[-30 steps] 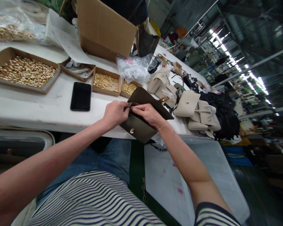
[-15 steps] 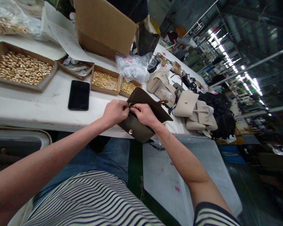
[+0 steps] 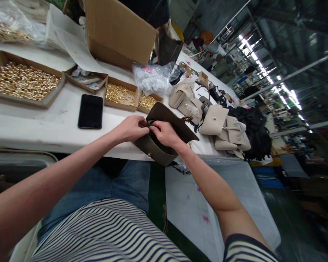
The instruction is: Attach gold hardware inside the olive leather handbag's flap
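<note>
A dark olive handbag (image 3: 161, 155) rests at the table's front edge, its flap (image 3: 177, 125) raised and its mouth open. Gold-coloured hardware shows on its front and on the flap. At the left end of the mouth, my left hand (image 3: 133, 128) is closed, thumb and fingers pinching the bag's edge. My right hand (image 3: 165, 133) reaches over the front panel into the opening, fingers closed beside the left fingertips. Both hands meet at the same spot; what lies exactly between the fingertips is hidden.
Left of the bag lie a black phone (image 3: 90, 111) and shallow cardboard trays of small gold parts (image 3: 120, 94). A large carton (image 3: 120, 32) and clear plastic bags (image 3: 153, 78) stand behind. Beige handbags (image 3: 226, 127) sit to the right, above a translucent bin (image 3: 207, 203).
The front of the handbag has shifted slightly left and its mouth gapes a little wider. My left hand has turned slightly; both hands stay at the same end of the bag.
</note>
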{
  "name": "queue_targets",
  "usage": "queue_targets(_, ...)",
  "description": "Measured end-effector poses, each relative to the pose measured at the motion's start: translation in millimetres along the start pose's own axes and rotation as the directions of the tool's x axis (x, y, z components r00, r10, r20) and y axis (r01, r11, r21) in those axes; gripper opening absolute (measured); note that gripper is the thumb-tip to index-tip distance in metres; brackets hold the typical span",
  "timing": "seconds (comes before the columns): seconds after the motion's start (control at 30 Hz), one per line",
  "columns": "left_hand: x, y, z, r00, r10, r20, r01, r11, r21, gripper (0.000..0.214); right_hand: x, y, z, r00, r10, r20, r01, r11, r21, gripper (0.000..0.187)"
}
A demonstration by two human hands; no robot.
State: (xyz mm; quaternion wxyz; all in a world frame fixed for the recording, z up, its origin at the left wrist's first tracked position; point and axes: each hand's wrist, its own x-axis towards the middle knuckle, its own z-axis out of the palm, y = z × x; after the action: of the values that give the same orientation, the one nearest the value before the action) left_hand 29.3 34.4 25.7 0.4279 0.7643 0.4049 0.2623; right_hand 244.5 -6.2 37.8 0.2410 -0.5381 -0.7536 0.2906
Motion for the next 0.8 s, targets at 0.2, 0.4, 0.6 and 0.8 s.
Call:
queue_targets(0.2,4.5,2.7,6.1,0.998,-0.044,-0.035,0.048,0.993,0.104,0.019,-1.2,-2.4,1.4,0.999,0.029,0.013,-0.029,0.999,-0.038,0.027)
queue_targets(0.4,4.0,4.0,7.4,0.997,0.049,-0.052,-0.04,0.985,0.168,0.02,-0.5,-5.6,-8.6,0.997,0.022,0.076,-0.028,0.997,0.073,0.033)
queue_targets(0.6,3.7,1.9,17.8,0.988,0.027,-0.154,0.007,0.977,0.214,0.025,-4.7,-4.3,-12.4,0.992,0.036,0.122,-0.055,0.987,0.153,0.011)
queue_targets(0.8,-7.4,9.1,0.7,0.996,0.02,-0.082,0.004,0.959,0.285,0.026,7.9,-11.2,-4.9,0.999,0.012,0.037,-0.01,0.999,-0.051,0.014)
